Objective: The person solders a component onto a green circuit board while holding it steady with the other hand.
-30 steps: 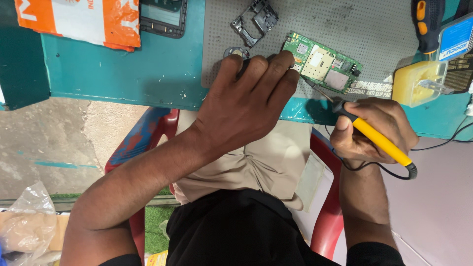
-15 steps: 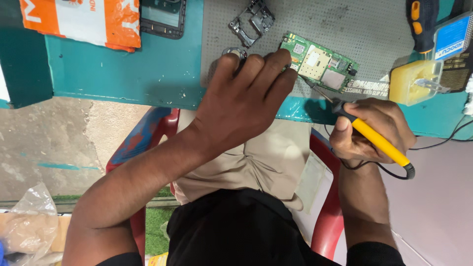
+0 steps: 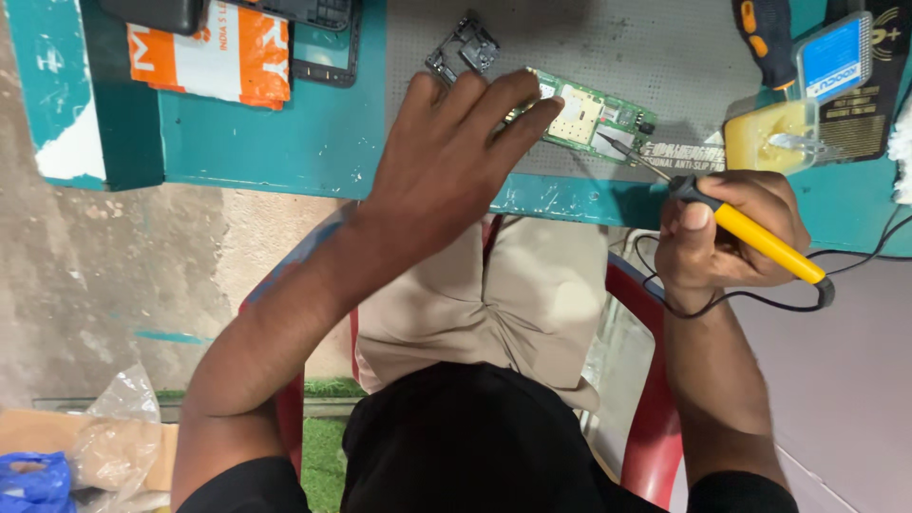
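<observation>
Green circuit board [image 3: 594, 119]: upper centre of the frame, flat on a grey perforated mat [image 3: 665, 47] that lies on a teal table [image 3: 275, 133]. Left hand [image 3: 446, 161]: centre, fingers spread and laid over the board's left end, pressing it down rather than clenched around it. Right hand [image 3: 727, 237]: right of centre, below the table edge, fist wrapped around the yellow handle of a soldering iron [image 3: 750, 237]; the dark tip reaches up-left to the board's right edge, and a black cord trails off the handle's lower end. Small yellow tub [image 3: 765, 138]: upper right, just right of the board, holding a yellowish paste with a metal tool resting in it; contents otherwise unclear. Black metal frame part [image 3: 463, 52]: on the mat above the left hand. Orange and white packet [image 3: 211, 57]: upper left, beside a dark phone frame [image 3: 323, 38]. Clear plastic bag [image 3: 114, 437]: lower left, crumpled, contents not discernible. Red chair [image 3: 651, 427]: lower centre, under the person.
</observation>
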